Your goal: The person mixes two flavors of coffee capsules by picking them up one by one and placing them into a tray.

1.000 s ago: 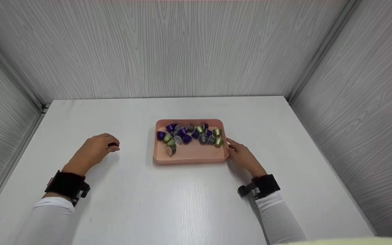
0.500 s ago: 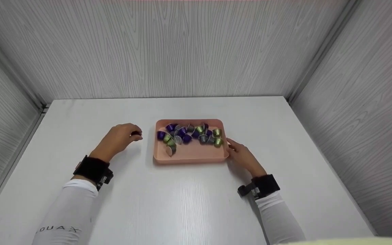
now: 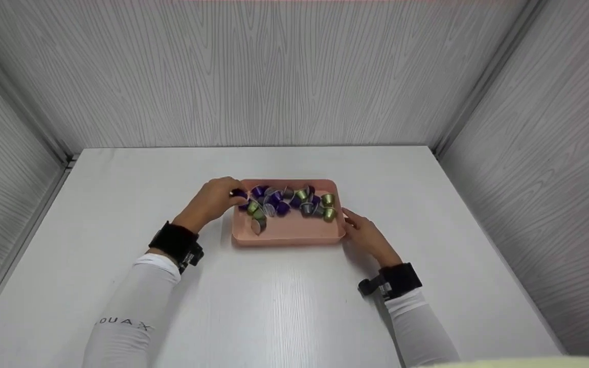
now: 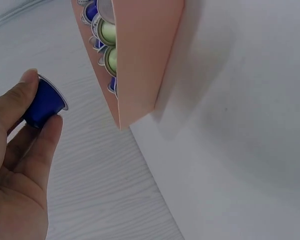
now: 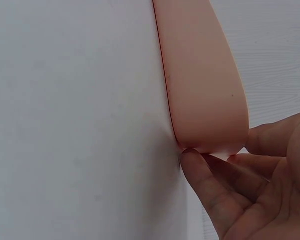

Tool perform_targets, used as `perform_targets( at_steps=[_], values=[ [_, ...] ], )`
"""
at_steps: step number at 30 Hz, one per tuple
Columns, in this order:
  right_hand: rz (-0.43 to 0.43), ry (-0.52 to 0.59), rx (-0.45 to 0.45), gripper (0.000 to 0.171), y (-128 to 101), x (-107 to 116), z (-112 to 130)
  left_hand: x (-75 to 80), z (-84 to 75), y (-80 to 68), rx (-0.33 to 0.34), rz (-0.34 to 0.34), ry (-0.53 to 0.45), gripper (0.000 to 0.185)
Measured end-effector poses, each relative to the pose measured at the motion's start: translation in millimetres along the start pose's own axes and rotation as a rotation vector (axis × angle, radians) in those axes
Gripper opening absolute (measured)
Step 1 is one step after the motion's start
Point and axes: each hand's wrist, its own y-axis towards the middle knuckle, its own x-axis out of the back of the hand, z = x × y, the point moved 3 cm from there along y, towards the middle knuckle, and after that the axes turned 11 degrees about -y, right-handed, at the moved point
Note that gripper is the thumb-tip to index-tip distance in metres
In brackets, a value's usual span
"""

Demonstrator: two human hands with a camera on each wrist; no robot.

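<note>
Between the thumb and fingers of my left hand is a dark blue-purple coffee capsule. In the head view that hand is over the left rim of a pink tray; the left wrist view shows the capsule apart from the tray wall. Purple, green and grey capsules lie inside, mostly toward the tray's far side, some tipped over, including a green capsule at the right. My right hand holds the tray's right end, one fingertip low by its base and another finger at the rim.
The tray stands on a white table. A grey wood-grain panel rises behind the table, with side panels at left and right. Black straps with small cameras circle both wrists.
My left hand has moved right and slightly away from me, from the bare table at left to the tray's left rim, carrying the capsule. The right hand and tray stay put.
</note>
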Motion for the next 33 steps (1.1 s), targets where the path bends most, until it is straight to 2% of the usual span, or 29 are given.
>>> perform_targets(
  at_steps=[9, 14, 20, 22, 27, 33],
  values=[
    [-0.007, -0.016, -0.019, 0.052, 1.1, 0.6, 1.1, -25.9, -16.5, 21.6, -0.022, 0.038, -0.016, 0.031],
    [-0.005, -0.022, -0.021, 0.052, 1.4, -0.4, 0.8, -40.7, -23.6, 34.2, -0.060, 0.055, -0.008, 0.030],
    [-0.013, -0.034, -0.007, 0.052, 0.6, -0.6, 0.8, -55.6, -30.6, 47.9, -0.050, 0.045, 0.134, 0.029],
    [-0.017, -0.040, 0.007, 0.052, 0.9, -0.2, 0.4, -61.1, -32.8, 51.8, -0.048, 0.058, 0.112, 0.029],
    [-0.029, -0.055, 0.053, 0.051, 1.2, 0.4, -1.5, -73.1, -35.6, 60.0, -0.046, 0.111, -0.043, 0.026],
    [-0.030, -0.033, 0.054, 0.051, -0.3, 0.6, -0.9, -79.5, -36.9, 67.8, -0.031, 0.155, -0.050, 0.017]
  ],
)
